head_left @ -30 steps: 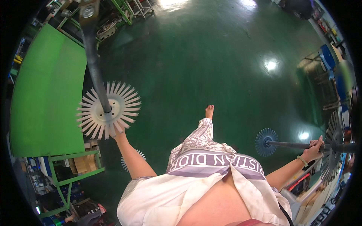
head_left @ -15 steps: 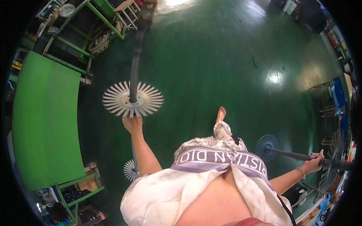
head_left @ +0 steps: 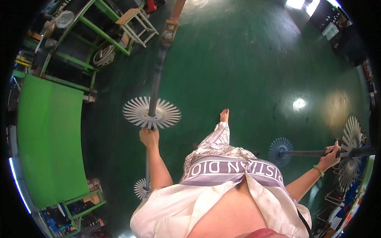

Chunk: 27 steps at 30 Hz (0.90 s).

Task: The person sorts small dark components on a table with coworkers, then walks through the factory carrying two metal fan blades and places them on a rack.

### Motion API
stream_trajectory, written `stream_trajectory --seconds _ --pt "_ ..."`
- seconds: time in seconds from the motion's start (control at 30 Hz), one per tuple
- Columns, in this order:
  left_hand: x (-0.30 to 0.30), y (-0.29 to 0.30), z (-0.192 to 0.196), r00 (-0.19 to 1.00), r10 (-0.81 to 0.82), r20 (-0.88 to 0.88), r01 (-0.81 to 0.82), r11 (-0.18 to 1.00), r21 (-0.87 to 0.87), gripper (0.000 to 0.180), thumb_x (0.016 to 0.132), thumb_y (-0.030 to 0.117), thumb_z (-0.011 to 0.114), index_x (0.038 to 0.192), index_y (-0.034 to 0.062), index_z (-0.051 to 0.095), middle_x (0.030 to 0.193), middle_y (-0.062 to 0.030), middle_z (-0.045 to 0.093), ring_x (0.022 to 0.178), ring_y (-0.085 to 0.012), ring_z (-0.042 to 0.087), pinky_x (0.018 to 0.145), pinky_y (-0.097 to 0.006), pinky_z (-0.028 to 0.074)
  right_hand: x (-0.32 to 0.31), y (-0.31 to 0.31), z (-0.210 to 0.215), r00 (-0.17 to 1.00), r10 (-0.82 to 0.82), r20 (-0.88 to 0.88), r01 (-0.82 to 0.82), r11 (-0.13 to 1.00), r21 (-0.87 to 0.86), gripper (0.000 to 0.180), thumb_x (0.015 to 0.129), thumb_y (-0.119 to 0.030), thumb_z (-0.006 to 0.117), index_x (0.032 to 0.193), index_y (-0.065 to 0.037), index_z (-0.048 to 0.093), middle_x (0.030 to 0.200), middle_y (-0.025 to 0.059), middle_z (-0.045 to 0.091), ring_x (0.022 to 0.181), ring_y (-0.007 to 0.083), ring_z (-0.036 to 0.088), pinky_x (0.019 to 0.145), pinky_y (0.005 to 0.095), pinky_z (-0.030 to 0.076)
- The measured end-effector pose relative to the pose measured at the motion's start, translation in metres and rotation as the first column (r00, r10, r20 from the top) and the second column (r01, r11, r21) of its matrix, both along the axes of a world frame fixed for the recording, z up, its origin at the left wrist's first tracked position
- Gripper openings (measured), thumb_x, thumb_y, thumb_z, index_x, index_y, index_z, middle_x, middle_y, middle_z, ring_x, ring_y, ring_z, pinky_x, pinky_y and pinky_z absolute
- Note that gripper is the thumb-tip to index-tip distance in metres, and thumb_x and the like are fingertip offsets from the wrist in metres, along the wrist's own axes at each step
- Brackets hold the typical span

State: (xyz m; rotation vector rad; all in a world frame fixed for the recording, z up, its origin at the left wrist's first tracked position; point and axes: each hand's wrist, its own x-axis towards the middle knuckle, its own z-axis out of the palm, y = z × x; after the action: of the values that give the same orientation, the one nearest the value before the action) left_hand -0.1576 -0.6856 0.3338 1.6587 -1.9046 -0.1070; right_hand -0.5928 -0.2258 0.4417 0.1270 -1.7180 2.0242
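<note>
My left hand (head_left: 149,137) is closed around a long dark pole (head_left: 157,75), just below a large slotted metal disc (head_left: 131,112) with radiating teeth. Above the disc the pole runs forward to a bracket (head_left: 169,32) with two round fittings and a brown flat bar. A smaller toothed disc (head_left: 141,188) sits near the pole's lower end, beside my left sleeve. Out to the right, my right hand (head_left: 330,155) grips a second dark pole (head_left: 303,153). That pole carries a large toothed disc (head_left: 351,133) on its outer side and a smaller bluish one (head_left: 281,144) nearer my body.
A bright green panel (head_left: 51,142) stands at the left. Behind it are green metal frames (head_left: 75,55) and a wooden-topped stool (head_left: 131,16). Dark equipment (head_left: 331,29) is at the far right, with racks below. One bare foot (head_left: 224,115) shows on the green floor (head_left: 246,71).
The left pole and its discs have shifted rightward in view, bringing the bracket fully into sight. My right hand and its pole appear higher and more level. The visible leg has changed position.
</note>
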Motion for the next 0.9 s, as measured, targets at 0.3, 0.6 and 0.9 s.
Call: stream_trajectory --seconds 0.3,0.6,0.9 --pt "-0.175 -0.061 -0.021 0.995 -0.043 -0.087 0.057 0.984 0.166 0.032 0.075 0.031 0.062 0.07 -0.0006 0.06 0.068 -0.0165 0.061 0.067 -0.0366 0.059 0.063 -0.045 0.046 -0.082 -0.009 -0.029 0.989 -0.148 -0.019 0.149 0.987 0.057 0.03 0.083 -0.009 0.057 0.055 -0.008 0.046 0.045 -0.0026 0.035 0.036 0.0052 0.027 0.039 0.022 0.026" --pt "-0.402 -0.145 -0.04 0.986 -0.084 -0.142 0.108 0.979 0.175 0.033 0.075 0.027 0.063 0.064 -0.0041 0.06 0.066 -0.0196 0.061 0.063 -0.0378 0.058 0.056 -0.043 0.046 -0.357 -0.111 -0.039 0.984 -0.159 0.077 0.15 0.983 0.106 0.02 0.081 -0.009 0.06 0.064 -0.007 0.051 0.049 -0.0035 0.039 0.038 0.0049 0.031 0.039 0.0227 0.03" --pt "-0.667 -0.352 -0.02 0.986 0.085 0.14 -0.125 0.946 0.3 0.034 0.076 0.038 0.062 0.082 0.0049 0.064 0.078 -0.0143 0.064 0.075 -0.0358 0.06 0.065 -0.046 0.048 -0.71 -0.425 -0.017 0.986 0.055 0.156 -0.084 0.98 0.182 0.019 0.08 -0.017 0.06 0.071 -0.007 0.046 0.052 -0.0022 0.042 0.041 0.0029 0.041 0.037 0.0144 0.03"
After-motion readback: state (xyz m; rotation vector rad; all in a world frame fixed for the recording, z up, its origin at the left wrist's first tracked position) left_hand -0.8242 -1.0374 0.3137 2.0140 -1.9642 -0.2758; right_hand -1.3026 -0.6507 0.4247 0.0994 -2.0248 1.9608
